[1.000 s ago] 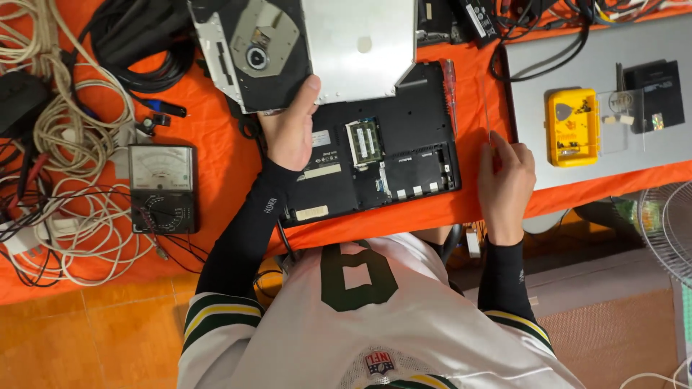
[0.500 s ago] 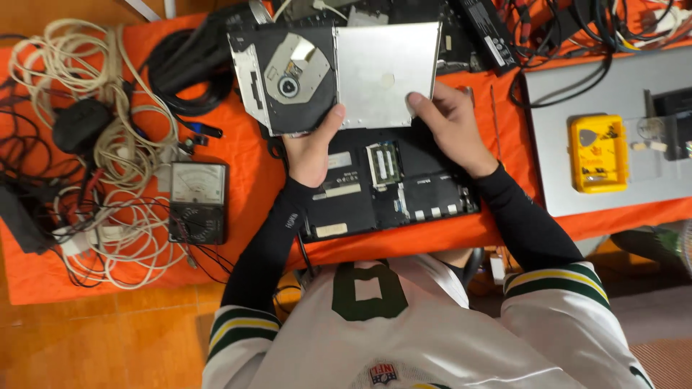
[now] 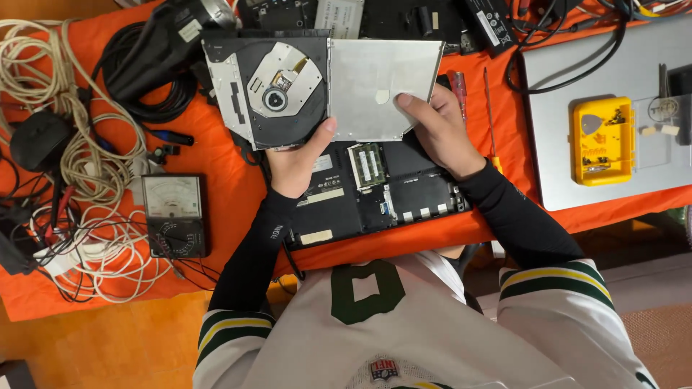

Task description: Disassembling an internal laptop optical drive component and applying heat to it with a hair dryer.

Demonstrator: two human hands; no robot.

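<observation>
Left of the work, an analog multimeter [image 3: 173, 215] lies among white cables [image 3: 43, 86] on the orange cloth [image 3: 231, 180]. Left hand [image 3: 297, 160] pinches the open tray of the optical drive [image 3: 324, 88], thumb on its lower edge; right hand [image 3: 432, 128] grips the metal casing, fingers spread flat on top, the drive above the upturned laptop base [image 3: 382, 191]. Judgement: best supported from both ends and kept level, without flexing the extended tray.

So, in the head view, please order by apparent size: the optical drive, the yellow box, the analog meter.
1. optical drive, held nearer the camera, so somewhat flattered
2. analog meter and yellow box: look alike, unranked
</observation>
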